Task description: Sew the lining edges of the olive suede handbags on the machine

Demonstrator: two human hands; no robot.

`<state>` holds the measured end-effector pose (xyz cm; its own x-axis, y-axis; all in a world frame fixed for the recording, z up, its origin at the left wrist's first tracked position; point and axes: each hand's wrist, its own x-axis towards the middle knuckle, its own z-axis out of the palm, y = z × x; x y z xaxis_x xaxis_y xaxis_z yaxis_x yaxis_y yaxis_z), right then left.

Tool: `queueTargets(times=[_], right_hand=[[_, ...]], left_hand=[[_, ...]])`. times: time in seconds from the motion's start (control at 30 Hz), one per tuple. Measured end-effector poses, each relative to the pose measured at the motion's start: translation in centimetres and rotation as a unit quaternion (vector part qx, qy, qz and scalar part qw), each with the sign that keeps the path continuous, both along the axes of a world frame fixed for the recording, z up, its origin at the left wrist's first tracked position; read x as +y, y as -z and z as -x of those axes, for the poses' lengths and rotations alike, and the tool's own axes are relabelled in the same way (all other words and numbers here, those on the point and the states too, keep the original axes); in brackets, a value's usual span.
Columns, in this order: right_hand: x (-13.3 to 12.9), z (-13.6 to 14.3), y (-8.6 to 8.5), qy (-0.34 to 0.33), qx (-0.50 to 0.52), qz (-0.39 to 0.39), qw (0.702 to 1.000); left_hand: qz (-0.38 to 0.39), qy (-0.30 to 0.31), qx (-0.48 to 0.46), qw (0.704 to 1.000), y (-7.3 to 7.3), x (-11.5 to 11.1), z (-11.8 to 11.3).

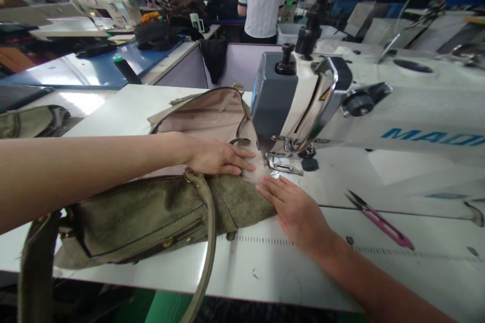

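Observation:
An olive-green handbag [147,217] lies on its side, its mouth spread so the pale pink lining [204,123] shows. My left hand [215,156] reaches across the bag and lies flat on the lining, fingers stretched toward the needle area. At the bag's right end, my right hand [295,204] rests with extended fingers on the edge of the lining and the olive outer side. Just beyond both sets of fingertips is the presser foot [278,164] of a sewing machine [364,106]. Whether the lining reaches under the foot, I cannot tell.
Pink-handled thread snips [382,222] lie on the white table [280,277] to the right. A dark thread cone [127,70] with a green top stands behind the bag. Another olive bag [32,121] is at far left. A person [262,0] in white stands farther back.

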<state>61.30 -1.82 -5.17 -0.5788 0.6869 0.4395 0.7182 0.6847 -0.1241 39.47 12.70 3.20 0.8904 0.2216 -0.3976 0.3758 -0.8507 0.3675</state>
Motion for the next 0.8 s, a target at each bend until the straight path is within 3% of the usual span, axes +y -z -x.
queueTargets(times=[0.17,0.27,0.33,0.4,0.47,0.5,0.6,0.7,0.8], right_hand=[[0.7,0.3,0.3,0.025,-0.01,0.04,0.999],[0.6,0.5,0.4,0.028,-0.005,0.044,0.999],[0.5,0.5,0.4,0.028,-0.003,0.046,0.999],[0.6,0.5,0.2,0.024,0.009,0.056,0.998],[0.7,0.5,-0.1,0.019,0.042,0.067,0.997],[0.6,0.6,-0.3,0.013,0.065,0.068,0.996],[-0.8,0.8,-0.9,-0.05,0.124,0.079,0.988],[-4.0,1.2,-1.6,-0.108,0.154,0.154,0.97],[-7.1,1.3,-2.5,-0.09,0.152,0.253,0.951]], left_hand=[[0.004,0.022,-0.053,0.998,0.6,2.8,0.1],[-0.055,0.006,-0.045,0.997,-0.7,2.4,-0.4],[-0.128,-0.021,-0.013,0.992,-2.5,-0.1,-0.9],[-0.183,-0.027,0.01,0.983,-4.2,-4.7,-1.1],[-0.171,0.008,0.022,0.985,-5.4,-10.1,-0.8],[-0.15,-0.012,0.019,0.988,-5.6,-12.5,-0.5],[-0.039,-0.044,0.044,0.997,-4.8,-16.6,0.4],[-0.034,-0.097,-0.014,0.995,-3.0,-16.8,1.4],[-0.062,-0.105,-0.06,0.991,-0.9,-17.1,2.7]])
